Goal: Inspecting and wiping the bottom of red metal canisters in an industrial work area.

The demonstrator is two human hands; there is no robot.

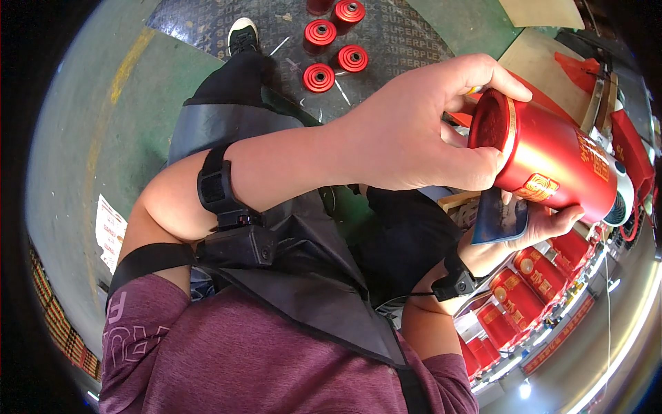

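Note:
A shiny red cylindrical canister [552, 148] with gold emblems and a gold band near one end is held up at the right, tilted. My left hand [427, 127] reaches across and grips its banded end, thumb and fingers on opposite sides. My right hand [527, 231] holds the canister from below, its thumb along the side; its other fingers are partly hidden. Against the right palm lies a flat blue piece with rounded corners [500, 217], and I cannot make out its kind. Behind the canister's far end shows a round grey and white vented thing [620, 193], partly covered.
Several red cylinders with ringed tops [319, 77] stand on a dark patterned floor mat [407, 41]. Stacked red boxes [520, 293] fill the lower right. A printed sheet [110, 231] is at the left. Brown panels [541, 12] lie at the upper right.

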